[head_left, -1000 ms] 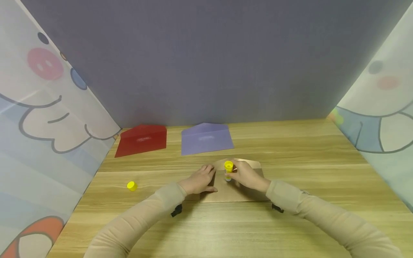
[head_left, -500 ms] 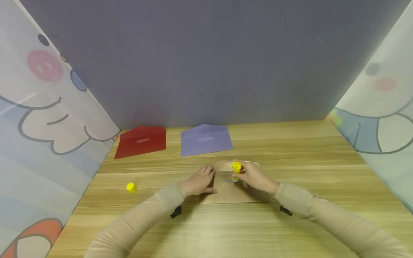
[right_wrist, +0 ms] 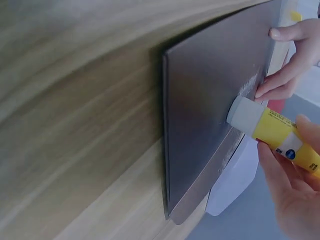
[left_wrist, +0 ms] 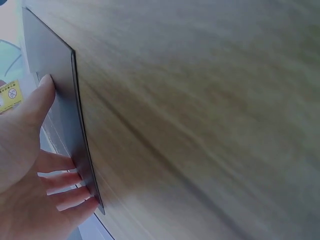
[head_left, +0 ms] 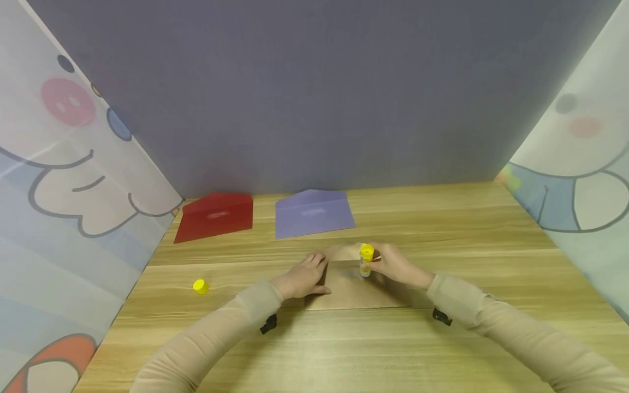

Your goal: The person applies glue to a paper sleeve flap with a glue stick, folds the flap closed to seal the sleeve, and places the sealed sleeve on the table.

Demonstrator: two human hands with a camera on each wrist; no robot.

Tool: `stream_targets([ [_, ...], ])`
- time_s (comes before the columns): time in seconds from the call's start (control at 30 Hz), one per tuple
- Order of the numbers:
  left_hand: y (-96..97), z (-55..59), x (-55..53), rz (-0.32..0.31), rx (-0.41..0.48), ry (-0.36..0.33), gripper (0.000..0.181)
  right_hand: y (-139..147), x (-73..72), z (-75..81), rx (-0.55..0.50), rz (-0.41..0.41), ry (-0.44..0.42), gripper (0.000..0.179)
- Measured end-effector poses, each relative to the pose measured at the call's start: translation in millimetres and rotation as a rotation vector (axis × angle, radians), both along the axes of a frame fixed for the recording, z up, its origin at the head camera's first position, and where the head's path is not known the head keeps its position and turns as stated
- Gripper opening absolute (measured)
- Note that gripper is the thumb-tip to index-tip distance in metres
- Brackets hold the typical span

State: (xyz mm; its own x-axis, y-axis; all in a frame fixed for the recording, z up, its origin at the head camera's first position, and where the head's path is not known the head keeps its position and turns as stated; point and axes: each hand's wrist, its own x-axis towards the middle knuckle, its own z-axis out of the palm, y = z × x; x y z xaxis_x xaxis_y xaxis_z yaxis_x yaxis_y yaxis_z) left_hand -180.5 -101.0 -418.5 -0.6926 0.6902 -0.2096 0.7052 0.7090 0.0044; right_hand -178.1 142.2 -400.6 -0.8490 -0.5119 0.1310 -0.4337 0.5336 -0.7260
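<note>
A brown envelope (head_left: 354,297) lies flat on the wooden table with its flap unfolded away from the person. My left hand (head_left: 302,277) rests on the envelope's left side, thumb and fingers spread and fairly straight. Between thumb and fingers, my right hand (head_left: 395,266) grips a yellow-and-white glue stick (head_left: 366,261), its lower end down against the envelope near the flap fold. In the right wrist view, a whitish glue smear (right_wrist: 248,86) shows beside the stick's tip, and faint whitish marks show on the flap (right_wrist: 200,192).
A red envelope (head_left: 216,218) and a purple envelope (head_left: 314,215) lie at the back of the table, flaps unfolded, each with a pale shiny patch. The yellow glue cap (head_left: 200,286) sits at the left. A grey panel (head_left: 334,98) rises behind the table.
My right hand has slid the glue stick rightward across the envelope, below the fold. The left hand stays in place on the left side.
</note>
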Motion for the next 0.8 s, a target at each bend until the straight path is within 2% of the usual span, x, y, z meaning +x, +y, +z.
stream_targets([
  [0.3, 0.2, -0.4, 0.6, 0.004, 0.012, -0.006, 0.078, -2.1, -1.8, -0.4, -0.015, 0.036, -0.008, 0.023],
  [0.63, -0.3, -2.4, -0.1, 0.009, 0.009, -0.008, 0.078, -19.9, -2.4, 2.9, 0.028, 0.033, 0.022, 0.022],
  [0.8, -0.2, -3.8, -0.3, 0.005, 0.004, 0.005, 0.077, -29.8, -4.2, 3.0, 0.023, 0.059, 0.003, 0.022],
])
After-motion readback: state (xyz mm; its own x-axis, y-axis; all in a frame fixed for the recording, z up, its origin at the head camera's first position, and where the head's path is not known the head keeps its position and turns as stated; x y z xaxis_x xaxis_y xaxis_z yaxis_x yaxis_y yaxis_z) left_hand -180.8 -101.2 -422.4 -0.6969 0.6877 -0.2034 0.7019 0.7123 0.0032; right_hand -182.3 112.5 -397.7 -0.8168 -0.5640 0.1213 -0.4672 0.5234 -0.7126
